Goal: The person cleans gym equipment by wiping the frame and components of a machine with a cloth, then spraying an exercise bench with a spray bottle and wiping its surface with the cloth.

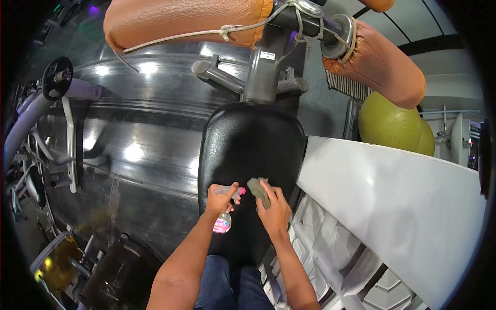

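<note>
My left hand [221,199] is wrapped round the neck of a spray bottle [222,223], which is clear with a pink and white label and a pink nozzle tip. The nozzle points right, toward a grey-green cloth [259,192] bunched in my right hand [274,206]. Both hands are side by side over the black padded seat [251,139] of a gym machine. Whether the cloth touches the pad I cannot tell.
Orange padded rollers [191,23] tied with cord are on a metal post [261,72] beyond the seat. A white counter [392,191] borders it on the right, near a green exercise ball [390,121]. Other gym equipment [67,129] stands at the left.
</note>
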`<state>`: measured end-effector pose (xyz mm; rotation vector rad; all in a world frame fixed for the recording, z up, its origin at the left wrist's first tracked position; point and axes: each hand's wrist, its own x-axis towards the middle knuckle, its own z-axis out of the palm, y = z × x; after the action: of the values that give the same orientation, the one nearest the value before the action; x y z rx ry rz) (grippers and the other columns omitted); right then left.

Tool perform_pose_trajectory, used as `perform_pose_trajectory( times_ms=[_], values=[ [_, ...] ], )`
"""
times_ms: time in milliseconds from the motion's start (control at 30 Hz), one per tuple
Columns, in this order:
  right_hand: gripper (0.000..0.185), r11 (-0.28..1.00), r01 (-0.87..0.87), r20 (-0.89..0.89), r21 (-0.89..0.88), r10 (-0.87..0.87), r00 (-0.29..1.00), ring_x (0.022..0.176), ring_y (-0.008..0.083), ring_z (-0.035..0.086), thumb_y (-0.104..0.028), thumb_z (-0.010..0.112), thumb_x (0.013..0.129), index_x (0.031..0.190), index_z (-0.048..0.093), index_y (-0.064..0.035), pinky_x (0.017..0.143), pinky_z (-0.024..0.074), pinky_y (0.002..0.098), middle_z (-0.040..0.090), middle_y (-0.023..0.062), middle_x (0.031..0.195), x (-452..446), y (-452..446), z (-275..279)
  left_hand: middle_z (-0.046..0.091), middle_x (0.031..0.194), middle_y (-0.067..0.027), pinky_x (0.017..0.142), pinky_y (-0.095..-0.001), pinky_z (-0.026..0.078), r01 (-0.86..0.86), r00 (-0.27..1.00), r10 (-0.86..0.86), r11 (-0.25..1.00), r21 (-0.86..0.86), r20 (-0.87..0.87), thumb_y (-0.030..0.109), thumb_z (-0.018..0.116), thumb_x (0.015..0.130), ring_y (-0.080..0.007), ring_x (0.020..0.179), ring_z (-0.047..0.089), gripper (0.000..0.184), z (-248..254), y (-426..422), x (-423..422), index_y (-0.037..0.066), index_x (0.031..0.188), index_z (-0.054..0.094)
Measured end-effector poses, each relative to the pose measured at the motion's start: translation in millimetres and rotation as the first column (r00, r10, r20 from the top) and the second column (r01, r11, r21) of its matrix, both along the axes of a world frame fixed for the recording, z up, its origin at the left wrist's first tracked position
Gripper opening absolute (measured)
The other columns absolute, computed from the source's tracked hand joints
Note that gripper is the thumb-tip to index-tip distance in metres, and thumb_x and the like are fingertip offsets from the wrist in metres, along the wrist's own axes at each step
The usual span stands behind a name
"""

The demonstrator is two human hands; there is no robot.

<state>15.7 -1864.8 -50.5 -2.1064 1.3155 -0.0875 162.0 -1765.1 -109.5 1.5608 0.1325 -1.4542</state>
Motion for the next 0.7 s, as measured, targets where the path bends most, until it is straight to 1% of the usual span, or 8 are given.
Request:
perform_pose_trajectory(
  times_ms=[67,133,233,400,467,533,600,700],
  values=[
    [0.049,0.998,-0.065,0.022,-0.012,0.065,0.998,0.096,0.0284,0.064,-0.01,0.072,0.078,0.124,0.064,-0.0243,0.082,0.0526,0.0408,0.063,0.0058,0.105,-19,-1,-3,0.066,0.062,-0.0093,0.035,-0.0252,0.04,-0.004,1.0,0.004,1.0,-0.016,0.006,0.033,0.067,0.092,-0.0119,0.034,0.048,0.039,3,-1,1,-0.005,0.086,0.074],
    [0.045,0.998,0.023,-0.014,-0.052,-0.024,1.0,0.098,0.0286,0.063,-0.01,0.071,0.078,0.12,0.066,-0.023,0.083,0.0515,0.0402,0.064,0.0065,0.105,-29,-13,-2,0.065,0.062,-0.0092,0.035,-0.0249,0.04,-0.003,1.0,0.003,1.0,-0.028,0.01,0.033,0.067,0.092,-0.0117,0.034,0.048,0.039,6,-1,2,-0.005,0.087,0.073],
    [0.042,0.982,0.147,0.036,-0.114,-0.144,0.989,0.1,0.0308,0.063,-0.008,0.068,0.081,0.122,0.065,-0.0178,0.085,0.0507,0.0398,0.064,0.0086,0.107,-25,-35,-3,0.065,0.062,-0.0094,0.035,-0.0251,0.04,0.006,1.0,-0.006,1.0,0.004,0.019,0.032,0.066,0.093,-0.0117,0.033,0.047,0.039,7,-2,3,-0.006,0.086,0.073],
    [0.044,0.977,0.166,0.125,-0.135,-0.15,0.981,0.098,0.0331,0.064,-0.008,0.066,0.081,0.124,0.064,-0.0171,0.083,0.0509,0.0411,0.062,0.01,0.109,12,-35,-5,0.065,0.061,-0.0104,0.034,-0.0257,0.042,0.004,1.0,-0.003,0.999,-0.05,0.016,0.032,0.066,0.093,-0.0121,0.032,0.047,0.04,6,0,4,-0.007,0.084,0.072],
    [0.047,0.996,0.047,0.066,-0.071,-0.042,0.997,0.101,0.0307,0.063,-0.011,0.068,0.083,0.128,0.059,-0.0184,0.085,0.0513,0.0421,0.061,0.0072,0.114,23,-28,-4,0.065,0.061,-0.011,0.034,-0.026,0.042,0.011,0.999,-0.009,0.999,-0.049,0.032,0.032,0.066,0.093,-0.0126,0.032,0.048,0.041,7,0,3,-0.007,0.084,0.071],
    [0.049,0.987,-0.134,0.046,-0.084,0.138,0.989,0.097,0.0277,0.063,-0.013,0.07,0.082,0.129,0.058,-0.02,0.078,0.0537,0.0443,0.06,0.0032,0.112,30,-19,-5,0.065,0.061,-0.0117,0.034,-0.0263,0.043,0.016,0.999,-0.014,0.999,-0.046,0.05,0.033,0.066,0.093,-0.013,0.032,0.048,0.041,5,2,4,-0.007,0.084,0.071],
    [0.05,0.962,-0.267,0.028,-0.063,0.269,0.963,0.095,0.0267,0.063,-0.015,0.07,0.081,0.13,0.058,-0.021,0.074,0.0547,0.0457,0.06,0.0029,0.111,30,-14,-7,0.064,0.061,-0.013,0.034,-0.0272,0.043,0.002,1.0,0.0,0.995,-0.1,0.022,0.033,0.065,0.093,-0.0144,0.033,0.049,0.042,2,3,4,-0.007,0.085,0.071],
    [0.051,0.916,-0.399,0.022,-0.046,0.401,0.916,0.092,0.0257,0.063,-0.016,0.071,0.08,0.129,0.058,-0.0214,0.071,0.0551,0.0454,0.059,0.0026,0.109,23,-11,-10,0.065,0.062,-0.0143,0.034,-0.0289,0.043,0.016,0.999,-0.01,0.993,-0.118,0.049,0.033,0.064,0.093,-0.0169,0.033,0.05,0.042,-4,5,4,-0.007,0.08,0.069]
  ],
)
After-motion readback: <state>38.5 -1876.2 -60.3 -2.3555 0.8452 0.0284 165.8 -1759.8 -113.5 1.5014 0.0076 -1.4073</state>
